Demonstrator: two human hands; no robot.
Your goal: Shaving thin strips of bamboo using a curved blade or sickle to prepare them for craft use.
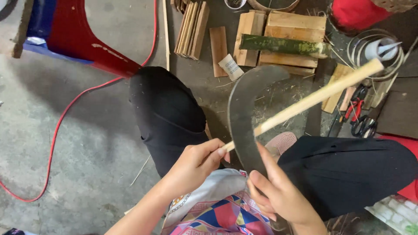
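Whittling looked to be the step in hand — left hand was pinched shut on the near end of a pale bamboo strip, right hand was clamped round the lower part of a dark curved blade. Strip crossed the blade approx. mid-length, touching it, far end up by a coil of thin strips. Next stroke probably called for a steady edge angle w/ thumb kept off the cutting side — right thumb lay along the blade. Room was tight: black-clad knees either side, wood blocks & a green bamboo piece ahead, scissors at right. Red cable looped over open concrete floor at left.
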